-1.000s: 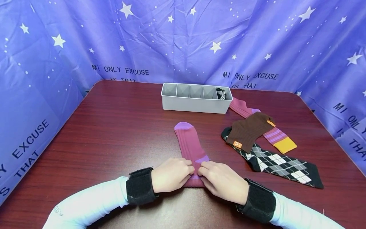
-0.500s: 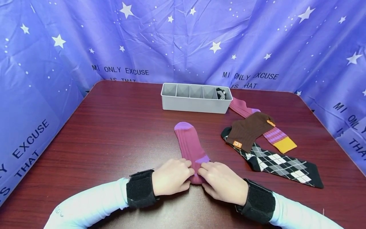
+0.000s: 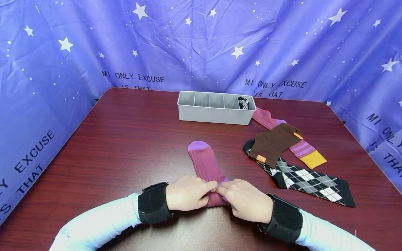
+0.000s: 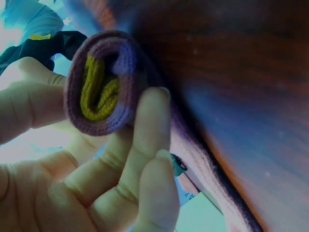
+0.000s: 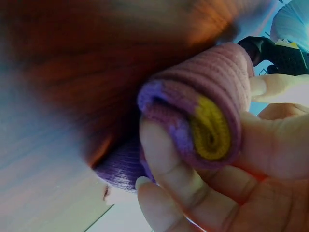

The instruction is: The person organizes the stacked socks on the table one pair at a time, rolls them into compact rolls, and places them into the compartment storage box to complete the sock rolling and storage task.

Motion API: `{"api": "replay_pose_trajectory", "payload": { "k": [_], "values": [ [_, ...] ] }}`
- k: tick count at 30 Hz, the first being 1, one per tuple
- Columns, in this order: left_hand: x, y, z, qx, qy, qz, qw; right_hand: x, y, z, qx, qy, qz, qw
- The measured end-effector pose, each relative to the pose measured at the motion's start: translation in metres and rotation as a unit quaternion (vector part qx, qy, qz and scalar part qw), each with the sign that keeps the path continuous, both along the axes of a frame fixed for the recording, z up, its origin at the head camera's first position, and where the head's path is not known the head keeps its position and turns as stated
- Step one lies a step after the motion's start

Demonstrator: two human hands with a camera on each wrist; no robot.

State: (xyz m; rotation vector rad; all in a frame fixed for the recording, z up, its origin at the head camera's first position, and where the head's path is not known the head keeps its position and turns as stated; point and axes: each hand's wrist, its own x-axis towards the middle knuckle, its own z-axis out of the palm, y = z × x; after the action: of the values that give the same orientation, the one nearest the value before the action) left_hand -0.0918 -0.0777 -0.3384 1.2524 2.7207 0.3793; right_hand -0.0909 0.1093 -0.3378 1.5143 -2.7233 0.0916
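A mauve sock (image 3: 205,162) with a purple toe and heel lies on the table, its toe pointing away from me. Its near end is rolled up, and the yellow cuff shows coiled inside the roll (image 4: 99,92) in the left wrist view. My left hand (image 3: 188,193) grips the roll's left end between thumb and fingers. At the other end, my right hand (image 3: 246,200) pinches the same roll, with the yellow coil (image 5: 211,128) visible in the right wrist view. Both hands are close together, and their fingers hide part of the roll in the head view.
A grey divided box (image 3: 216,114) stands at the back, a black-and-white item (image 3: 243,103) in its right compartment. To the right lie a brown sock (image 3: 273,143), an argyle sock (image 3: 314,183) and a mauve sock with yellow cuff (image 3: 314,159), overlapping. A blue star-printed curtain (image 3: 201,45) hangs behind the table.
The near end of the sock has been rolled further up. The sock's toe has shifted slightly toward me and left, and my fingertips have come closer together over the roll.
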Motion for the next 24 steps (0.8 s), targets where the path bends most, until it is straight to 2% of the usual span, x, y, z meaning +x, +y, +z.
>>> {"api": "replay_pose_trajectory", "payload": {
  "k": [4,8,12,15,19,24],
  "values": [
    [-0.001,0.001,-0.002,0.003,0.034,0.002,0.9994,-0.002,0.000,-0.003,-0.005,0.010,-0.009,0.9999],
    [-0.002,0.002,-0.006,0.009,0.064,0.017,0.9978,-0.004,0.000,-0.007,-0.029,0.024,-0.024,0.9990],
    [-0.004,0.004,-0.009,0.044,0.092,0.025,0.9945,-0.006,0.000,-0.010,-0.070,0.048,-0.042,0.9955],
    [-0.003,0.005,-0.009,0.060,0.122,0.018,0.9906,-0.007,-0.001,-0.010,-0.100,0.065,-0.029,0.9925],
    [-0.001,0.006,-0.008,0.043,0.147,0.006,0.9882,-0.007,-0.001,-0.010,-0.116,0.077,0.008,0.9901],
    [0.002,0.006,-0.005,0.027,0.163,0.001,0.9863,-0.007,0.002,-0.008,-0.085,0.067,0.013,0.9940]
  ]
}}
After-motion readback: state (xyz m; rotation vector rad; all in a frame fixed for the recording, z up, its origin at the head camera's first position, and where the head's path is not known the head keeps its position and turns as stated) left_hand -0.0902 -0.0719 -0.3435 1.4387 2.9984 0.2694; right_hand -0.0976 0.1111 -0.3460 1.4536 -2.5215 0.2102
